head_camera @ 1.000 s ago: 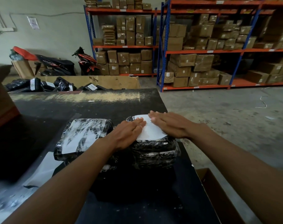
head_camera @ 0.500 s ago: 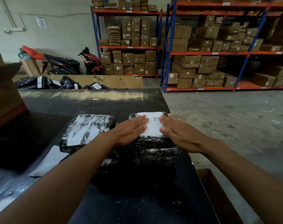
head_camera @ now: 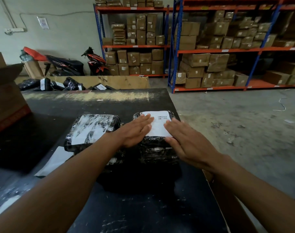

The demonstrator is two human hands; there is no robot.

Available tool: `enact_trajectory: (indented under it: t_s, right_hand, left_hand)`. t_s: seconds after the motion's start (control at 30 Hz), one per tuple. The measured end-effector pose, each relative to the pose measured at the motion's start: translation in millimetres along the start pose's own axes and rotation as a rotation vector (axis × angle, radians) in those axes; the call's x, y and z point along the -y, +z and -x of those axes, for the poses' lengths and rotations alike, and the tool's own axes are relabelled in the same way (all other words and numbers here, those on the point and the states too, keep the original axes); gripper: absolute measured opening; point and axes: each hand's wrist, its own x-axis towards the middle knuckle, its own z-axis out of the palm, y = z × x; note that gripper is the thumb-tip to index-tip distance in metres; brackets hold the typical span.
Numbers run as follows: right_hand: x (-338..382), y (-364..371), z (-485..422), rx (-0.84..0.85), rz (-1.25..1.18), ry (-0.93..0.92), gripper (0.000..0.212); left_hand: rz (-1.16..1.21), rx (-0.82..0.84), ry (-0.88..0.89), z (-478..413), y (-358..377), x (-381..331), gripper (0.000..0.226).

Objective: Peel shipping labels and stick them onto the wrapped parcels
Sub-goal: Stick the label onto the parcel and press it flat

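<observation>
Two black plastic-wrapped parcels lie side by side on the black table (head_camera: 143, 207). The right parcel (head_camera: 157, 148) carries a white shipping label (head_camera: 158, 125) with barcodes on its top. My left hand (head_camera: 135, 130) lies flat with straight fingers on the label's left part. My right hand (head_camera: 188, 142) lies flat on the label's right edge and the parcel's right side. The left parcel (head_camera: 93, 130) has a label under glossy wrap and nothing touches it. A white backing sheet (head_camera: 56, 160) lies on the table to its near left.
A brown cardboard box (head_camera: 7, 96) stands at the table's left. Behind the table an open carton (head_camera: 109, 81) holds several labelled black parcels (head_camera: 59, 84). Another open carton (head_camera: 231, 204) sits on the floor at the near right. Shelving with boxes (head_camera: 210, 64) lines the back.
Both hands slid apart and toward me across the label, uncovering its far barcode part. The right hand moved to the label's right edge.
</observation>
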Motion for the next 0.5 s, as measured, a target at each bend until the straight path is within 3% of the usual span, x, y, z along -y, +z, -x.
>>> enact_trajectory:
  t_s: [0.13, 0.27, 0.37, 0.43, 0.5]
  right_hand:
    - [5, 25, -10, 0.134, 0.074, -0.026, 0.082]
    - [-12, 33, 34, 0.093, 0.167, -0.073, 0.069]
    - [-17, 26, 50, -0.016, 0.077, -0.104, 0.062]
    - [-17, 17, 44, -0.205, -0.07, -0.015, 0.052]
    - [-14, 5, 23, -0.291, -0.213, 0.125, 0.049]
  left_hand:
    - [0.012, -0.001, 0.005, 2, 0, 2, 0.054]
    - [-0.001, -0.018, 0.019, 2, 2, 3, 0.055]
    - [0.001, -0.026, 0.011, 1, 6, 1, 0.055]
    - [-0.001, -0.03, -0.002, 1, 6, 0, 0.055]
    - [-0.002, -0.03, -0.011, 1, 6, -1, 0.055]
